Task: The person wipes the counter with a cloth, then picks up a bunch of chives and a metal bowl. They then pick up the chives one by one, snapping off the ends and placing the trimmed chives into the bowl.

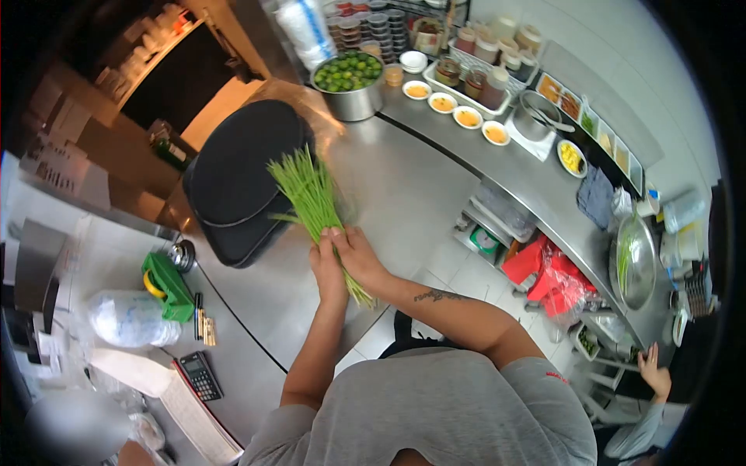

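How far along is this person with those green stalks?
Done: the green stalks are gathered into one bundle. In hand: left hand and right hand both grip its lower end over the steel counter, beside the black bin. Left: the stalks look whole and uncut; no trimmed pieces show, so it seems early.

A steel worktop (pixel 388 179) carries a round black lid (pixel 233 179), a metal pot of limes (pixel 348 71) and small white bowls of orange sauce (pixel 443 102). Nearer lie a green tape dispenser (pixel 167 286) and a calculator (pixel 200 375). A co-worker's hand (pixel 653 371) shows at lower right.
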Demonstrator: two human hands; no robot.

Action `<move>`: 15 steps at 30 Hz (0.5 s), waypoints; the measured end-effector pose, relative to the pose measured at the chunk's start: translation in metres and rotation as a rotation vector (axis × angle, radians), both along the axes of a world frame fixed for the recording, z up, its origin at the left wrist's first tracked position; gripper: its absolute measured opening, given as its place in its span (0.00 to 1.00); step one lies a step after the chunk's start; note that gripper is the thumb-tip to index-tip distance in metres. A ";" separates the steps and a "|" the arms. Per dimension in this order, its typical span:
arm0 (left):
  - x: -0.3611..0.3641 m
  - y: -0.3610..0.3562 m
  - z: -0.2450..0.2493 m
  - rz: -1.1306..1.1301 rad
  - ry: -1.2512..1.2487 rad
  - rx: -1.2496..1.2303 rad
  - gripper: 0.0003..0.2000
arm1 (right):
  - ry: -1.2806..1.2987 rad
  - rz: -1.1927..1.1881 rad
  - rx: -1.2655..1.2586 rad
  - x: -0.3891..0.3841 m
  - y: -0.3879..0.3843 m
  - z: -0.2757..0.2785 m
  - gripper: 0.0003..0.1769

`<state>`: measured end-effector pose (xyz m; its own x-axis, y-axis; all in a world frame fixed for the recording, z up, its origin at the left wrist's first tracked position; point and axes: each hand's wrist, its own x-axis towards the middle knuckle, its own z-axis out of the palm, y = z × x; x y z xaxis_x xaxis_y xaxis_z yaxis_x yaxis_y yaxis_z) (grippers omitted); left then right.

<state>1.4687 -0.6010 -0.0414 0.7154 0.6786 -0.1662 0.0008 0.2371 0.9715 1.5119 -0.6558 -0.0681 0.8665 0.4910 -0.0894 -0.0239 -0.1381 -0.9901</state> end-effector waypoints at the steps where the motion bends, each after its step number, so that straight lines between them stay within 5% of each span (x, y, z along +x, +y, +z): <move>1: 0.002 -0.006 0.007 -0.023 -0.045 0.013 0.17 | -0.082 -0.007 -0.045 -0.002 -0.013 0.025 0.25; 8: 0.028 -0.082 0.068 -0.275 -0.269 0.170 0.17 | -0.271 -0.260 0.172 0.004 -0.099 0.097 0.23; 15: 0.051 -0.254 0.103 -0.615 -0.473 0.291 0.15 | -0.433 -0.600 0.167 -0.004 -0.279 0.129 0.22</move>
<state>1.5198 -0.8546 0.0621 0.9230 0.1127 0.3679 -0.3764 0.0664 0.9241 1.5080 -0.9344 0.0606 0.9300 -0.0988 0.3540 0.3481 -0.0718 -0.9347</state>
